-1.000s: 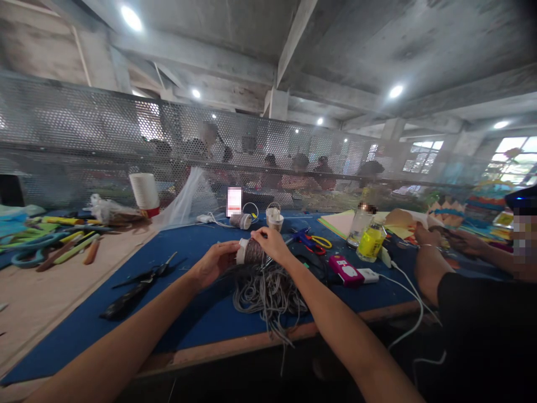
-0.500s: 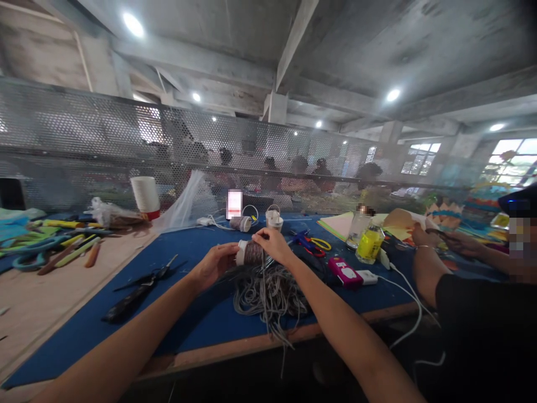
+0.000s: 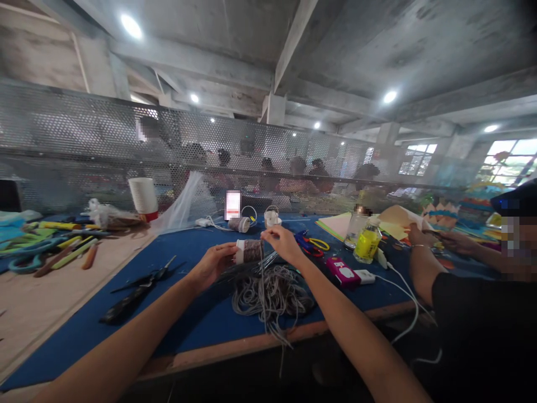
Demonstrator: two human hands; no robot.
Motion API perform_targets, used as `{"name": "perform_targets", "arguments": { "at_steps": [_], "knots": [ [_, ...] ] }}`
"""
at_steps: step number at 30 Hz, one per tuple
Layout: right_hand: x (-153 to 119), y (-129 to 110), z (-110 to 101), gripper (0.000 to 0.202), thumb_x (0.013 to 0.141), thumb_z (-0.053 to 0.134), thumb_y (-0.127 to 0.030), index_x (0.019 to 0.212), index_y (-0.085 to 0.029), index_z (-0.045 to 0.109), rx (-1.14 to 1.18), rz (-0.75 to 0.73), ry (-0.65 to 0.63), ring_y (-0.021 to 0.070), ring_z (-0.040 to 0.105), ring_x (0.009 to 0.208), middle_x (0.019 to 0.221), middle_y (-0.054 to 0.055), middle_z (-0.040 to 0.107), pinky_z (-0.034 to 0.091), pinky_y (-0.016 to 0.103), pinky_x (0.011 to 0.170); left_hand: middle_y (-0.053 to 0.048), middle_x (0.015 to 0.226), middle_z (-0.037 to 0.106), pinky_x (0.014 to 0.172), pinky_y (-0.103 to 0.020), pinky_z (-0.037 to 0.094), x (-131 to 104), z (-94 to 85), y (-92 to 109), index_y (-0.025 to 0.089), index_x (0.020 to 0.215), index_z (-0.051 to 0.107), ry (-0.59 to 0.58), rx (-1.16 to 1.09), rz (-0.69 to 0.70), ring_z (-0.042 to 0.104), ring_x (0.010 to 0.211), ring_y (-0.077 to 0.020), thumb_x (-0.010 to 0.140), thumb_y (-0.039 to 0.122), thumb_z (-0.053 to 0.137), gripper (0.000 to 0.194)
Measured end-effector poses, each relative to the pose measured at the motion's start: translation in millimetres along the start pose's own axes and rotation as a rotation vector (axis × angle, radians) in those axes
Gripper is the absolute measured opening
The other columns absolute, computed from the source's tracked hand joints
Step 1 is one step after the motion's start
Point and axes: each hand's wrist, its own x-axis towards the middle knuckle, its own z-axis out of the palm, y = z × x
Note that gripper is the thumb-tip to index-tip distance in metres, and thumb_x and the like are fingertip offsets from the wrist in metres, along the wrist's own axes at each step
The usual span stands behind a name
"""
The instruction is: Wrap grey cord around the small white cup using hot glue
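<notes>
My left hand (image 3: 213, 264) grips the white end of a paper cup (image 3: 240, 252) that lies on its side in the air above the table. Grey-brown cord is wound round the rest of the cup. My right hand (image 3: 283, 244), its thumb and fingers pinched together, is just right of the cup and apart from it. A strand of cord runs up to these fingers from a loose heap of grey cord (image 3: 272, 296) below, part of which hangs over the table's front edge. Another wrapped cup (image 3: 239, 225) lies behind, beside a small white handled basket (image 3: 272, 217).
Black-handled pliers (image 3: 136, 291) lie at left, near a stack of paper cups (image 3: 143, 197). Scissors (image 3: 312, 244), a magenta box (image 3: 343, 272) and a yellow bottle (image 3: 367, 242) are at right. A co-worker's arm (image 3: 423, 263) reaches in farther right. A mesh panel (image 3: 104, 134) stands behind.
My right hand has moved slightly right, off the cup's wound side, so more of the cord wrapping shows. The left hand keeps its hold on the cup.
</notes>
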Motion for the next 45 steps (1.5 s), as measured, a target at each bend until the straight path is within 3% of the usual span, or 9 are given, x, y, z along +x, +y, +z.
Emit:
{"name": "perform_targets", "arguments": {
  "at_steps": [4, 8, 12, 20, 27, 31, 39, 43, 45],
  "knots": [
    [4.6, 35.3, -26.3, 0.021, 0.089, 0.050, -0.032, 0.096, -0.018, 0.064, -0.382, 0.193, 0.102, 0.0166, 0.058, 0.094, 0.101, 0.007, 0.065, 0.041, 0.027, 0.086, -0.010, 0.088, 0.072, 0.068, -0.027, 0.050, 1.2, -1.4, -0.4, 0.014, 0.094, 0.073, 0.024, 0.023, 0.055, 0.064, 0.072, -0.0176, 0.070, 0.021, 0.074, 0.025],
    [-6.4, 68.1, -47.0, 0.028, 0.087, 0.051, -0.032, 0.108, -0.016, 0.061, -0.752, 0.445, 0.026, 0.0250, 0.054, 0.107, 0.114, 0.014, 0.058, 0.042, 0.035, 0.088, -0.010, 0.087, 0.071, 0.068, -0.027, 0.049, 0.7, -0.6, 0.2, 0.013, 0.095, 0.072, 0.021, 0.029, 0.047, 0.064, 0.072, -0.0177, 0.069, 0.023, 0.075, 0.028],
    [-19.5, 85.0, -48.7, 0.039, 0.085, 0.055, -0.037, 0.113, -0.011, 0.059, -0.881, 0.555, -0.089, 0.0305, 0.053, 0.109, 0.118, 0.020, 0.055, 0.043, 0.039, 0.087, -0.009, 0.086, 0.071, 0.067, -0.027, 0.049, 0.3, 0.2, 0.5, 0.015, 0.093, 0.073, 0.014, 0.039, 0.040, 0.063, 0.071, -0.0174, 0.067, 0.025, 0.077, 0.028],
    [-19.7, 89.6, -39.9, 0.053, 0.077, 0.065, -0.044, 0.115, -0.008, 0.058, -0.917, 0.581, -0.100, 0.0344, 0.054, 0.110, 0.118, 0.025, 0.056, 0.041, 0.048, 0.089, -0.007, 0.083, 0.070, 0.067, -0.026, 0.048, 0.9, -1.7, 0.5, 0.017, 0.090, 0.073, 0.016, 0.057, 0.033, 0.062, 0.069, -0.0157, 0.068, 0.025, 0.076, 0.024],
    [-20.1, 94.0, -32.4, 0.034, 0.084, 0.056, -0.028, 0.110, -0.006, 0.060, -0.921, 0.547, -0.077, 0.0314, 0.060, 0.103, 0.107, 0.023, 0.063, 0.043, 0.045, 0.087, -0.007, 0.085, 0.071, 0.068, -0.026, 0.048, 0.5, -0.9, 0.5, 0.016, 0.090, 0.073, 0.007, 0.042, 0.042, 0.063, 0.071, -0.0162, 0.068, 0.025, 0.076, 0.024],
    [-20.4, 96.1, -32.0, 0.031, 0.086, 0.053, -0.027, 0.108, -0.006, 0.058, -0.903, 0.548, -0.040, 0.0301, 0.062, 0.100, 0.103, 0.022, 0.064, 0.045, 0.041, 0.085, -0.008, 0.086, 0.071, 0.068, -0.025, 0.049, 0.4, -1.2, 1.2, 0.014, 0.091, 0.072, 0.009, 0.032, 0.055, 0.063, 0.071, -0.0156, 0.068, 0.025, 0.076, 0.026],
    [-14.6, 99.9, -45.8, 0.035, 0.092, 0.041, -0.031, 0.115, -0.007, 0.050, -0.868, 0.615, 0.155, 0.0279, 0.063, 0.098, 0.110, 0.023, 0.058, 0.045, 0.038, 0.084, -0.008, 0.088, 0.072, 0.069, -0.024, 0.049, 1.5, -2.9, 0.7, 0.013, 0.092, 0.073, 0.048, 0.009, 0.090, 0.063, 0.073, -0.0147, 0.068, 0.022, 0.075, 0.026],
    [-12.1, 104.7, -60.6, 0.040, 0.087, 0.048, -0.035, 0.117, -0.008, 0.051, -0.571, 0.648, 0.391, 0.0279, 0.061, 0.100, 0.109, 0.021, 0.060, 0.043, 0.036, 0.085, -0.009, 0.089, 0.071, 0.069, -0.025, 0.049, 2.0, -2.5, 0.3, 0.013, 0.094, 0.073, 0.040, 0.019, 0.103, 0.063, 0.075, -0.0159, 0.070, 0.023, 0.075, 0.027],
    [-9.0, 105.4, -66.0, 0.039, 0.086, 0.049, -0.038, 0.111, -0.009, 0.055, -0.444, 0.645, 0.437, 0.0266, 0.062, 0.096, 0.102, 0.019, 0.064, 0.044, 0.034, 0.083, -0.009, 0.089, 0.072, 0.070, -0.025, 0.049, 2.4, -2.4, 0.1, 0.013, 0.094, 0.073, 0.044, 0.035, 0.100, 0.063, 0.075, -0.0158, 0.069, 0.023, 0.075, 0.027]
  ]
}}
